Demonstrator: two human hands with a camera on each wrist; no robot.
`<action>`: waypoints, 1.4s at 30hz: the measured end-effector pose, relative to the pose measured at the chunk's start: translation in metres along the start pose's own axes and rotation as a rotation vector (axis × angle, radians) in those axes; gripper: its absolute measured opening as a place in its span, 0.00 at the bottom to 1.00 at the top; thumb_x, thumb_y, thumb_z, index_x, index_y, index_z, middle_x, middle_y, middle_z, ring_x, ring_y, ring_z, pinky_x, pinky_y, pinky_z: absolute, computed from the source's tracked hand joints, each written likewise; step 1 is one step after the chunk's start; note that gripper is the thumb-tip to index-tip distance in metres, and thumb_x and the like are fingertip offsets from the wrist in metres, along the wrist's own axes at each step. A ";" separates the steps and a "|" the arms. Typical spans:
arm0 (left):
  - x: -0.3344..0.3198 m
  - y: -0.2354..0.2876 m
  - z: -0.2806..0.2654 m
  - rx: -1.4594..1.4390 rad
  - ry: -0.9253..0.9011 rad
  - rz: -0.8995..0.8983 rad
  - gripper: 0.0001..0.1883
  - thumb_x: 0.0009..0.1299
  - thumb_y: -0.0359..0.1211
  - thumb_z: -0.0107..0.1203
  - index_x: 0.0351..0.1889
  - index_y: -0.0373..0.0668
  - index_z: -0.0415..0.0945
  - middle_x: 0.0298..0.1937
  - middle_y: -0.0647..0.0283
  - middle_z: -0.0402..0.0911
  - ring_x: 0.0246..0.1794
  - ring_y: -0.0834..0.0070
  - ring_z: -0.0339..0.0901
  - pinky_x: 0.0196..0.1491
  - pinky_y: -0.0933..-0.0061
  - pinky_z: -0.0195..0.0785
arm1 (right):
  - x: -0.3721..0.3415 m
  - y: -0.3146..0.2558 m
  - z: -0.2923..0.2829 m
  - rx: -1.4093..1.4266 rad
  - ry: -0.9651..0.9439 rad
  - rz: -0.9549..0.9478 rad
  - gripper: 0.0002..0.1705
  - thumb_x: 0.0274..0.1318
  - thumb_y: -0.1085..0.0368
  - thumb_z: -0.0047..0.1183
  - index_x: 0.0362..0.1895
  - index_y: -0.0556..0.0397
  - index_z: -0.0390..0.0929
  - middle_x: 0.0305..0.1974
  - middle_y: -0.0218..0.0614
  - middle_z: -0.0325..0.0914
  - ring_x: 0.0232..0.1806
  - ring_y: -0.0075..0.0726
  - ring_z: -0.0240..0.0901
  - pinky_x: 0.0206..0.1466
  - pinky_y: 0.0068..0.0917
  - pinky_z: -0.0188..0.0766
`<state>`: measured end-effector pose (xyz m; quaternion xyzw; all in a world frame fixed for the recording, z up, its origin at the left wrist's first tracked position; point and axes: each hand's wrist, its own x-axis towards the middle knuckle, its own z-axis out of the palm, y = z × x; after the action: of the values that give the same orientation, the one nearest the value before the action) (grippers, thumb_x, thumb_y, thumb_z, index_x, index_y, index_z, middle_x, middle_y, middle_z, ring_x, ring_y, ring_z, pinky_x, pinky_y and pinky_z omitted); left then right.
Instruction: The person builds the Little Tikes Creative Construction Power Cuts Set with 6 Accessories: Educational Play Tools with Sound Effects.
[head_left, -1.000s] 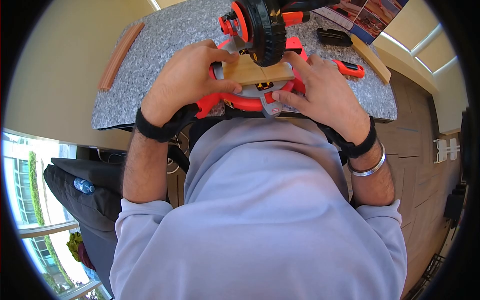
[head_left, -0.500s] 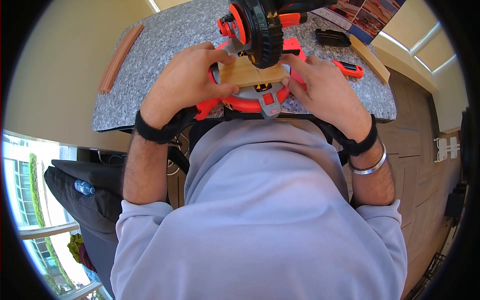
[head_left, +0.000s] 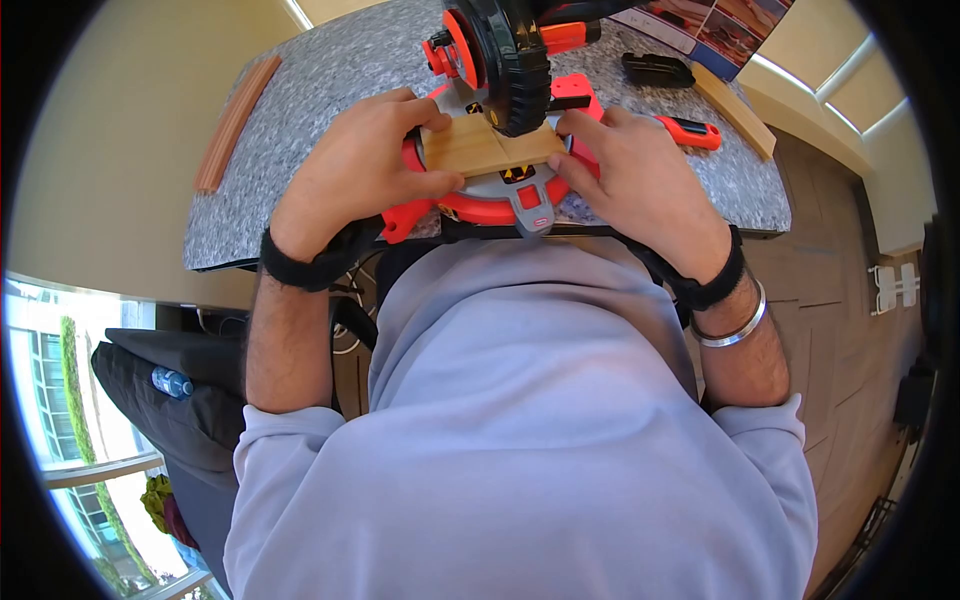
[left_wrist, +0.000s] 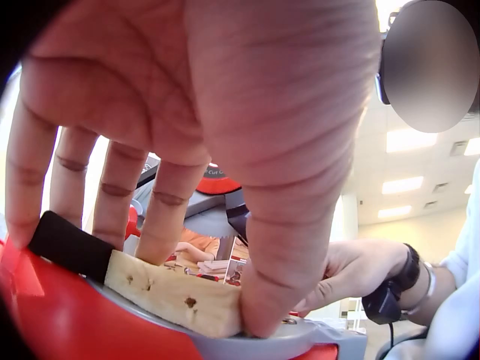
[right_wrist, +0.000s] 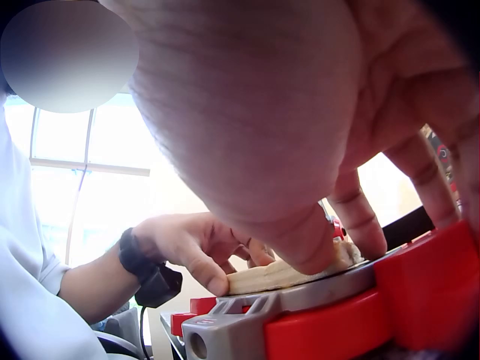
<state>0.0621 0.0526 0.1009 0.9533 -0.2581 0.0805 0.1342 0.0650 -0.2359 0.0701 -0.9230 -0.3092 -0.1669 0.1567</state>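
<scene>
A short wooden board [head_left: 480, 147] lies flat on the round grey and red base [head_left: 535, 212] of a toy-like saw. The left hand [head_left: 355, 160] grips the board's left end, thumb on the near edge and index finger at the far one. At the other end the right hand [head_left: 640, 170] pinches the board between thumb and fingers. The saw's black head [head_left: 515, 75] hangs over the board's far side. In the left wrist view, the board's end [left_wrist: 180, 294] shows small dark holes beside a black block [left_wrist: 71, 244]. The right wrist view shows the board [right_wrist: 277, 276] under the thumb.
Reddish strips [head_left: 237, 125] lie at the left of the speckled table [head_left: 310, 85]. On the right are a black tray [head_left: 657, 70], a red-and-black handled tool [head_left: 690, 132], a wooden strip [head_left: 735, 110] and a printed box [head_left: 715, 30] behind.
The board and both hands have shifted slightly left in the head view. The right thumb has moved from the base's front clamp up to the board's near edge. The view has shifted a little too.
</scene>
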 end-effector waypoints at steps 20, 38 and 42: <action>0.004 -0.006 0.001 -0.063 0.013 -0.018 0.32 0.55 0.45 0.83 0.52 0.34 0.86 0.45 0.54 0.87 0.45 0.58 0.85 0.50 0.62 0.79 | 0.000 0.000 0.004 -0.061 0.045 -0.049 0.14 0.67 0.57 0.61 0.50 0.50 0.81 0.29 0.45 0.83 0.39 0.56 0.82 0.41 0.52 0.80; 0.004 0.000 0.001 -0.043 0.041 0.000 0.33 0.54 0.48 0.81 0.52 0.36 0.88 0.49 0.48 0.90 0.47 0.52 0.88 0.53 0.59 0.79 | 0.000 0.002 0.004 -0.028 0.015 -0.041 0.11 0.68 0.60 0.59 0.48 0.51 0.80 0.30 0.48 0.82 0.40 0.59 0.80 0.44 0.54 0.78; 0.005 0.000 0.001 -0.052 0.041 -0.024 0.31 0.54 0.46 0.81 0.51 0.36 0.88 0.46 0.49 0.90 0.45 0.52 0.88 0.52 0.60 0.79 | -0.001 0.002 0.002 -0.015 -0.027 -0.008 0.13 0.69 0.58 0.60 0.49 0.53 0.79 0.35 0.53 0.82 0.43 0.63 0.80 0.48 0.54 0.76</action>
<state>0.0660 0.0499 0.1012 0.9508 -0.2458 0.0915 0.1650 0.0653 -0.2370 0.0673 -0.9251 -0.3137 -0.1575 0.1448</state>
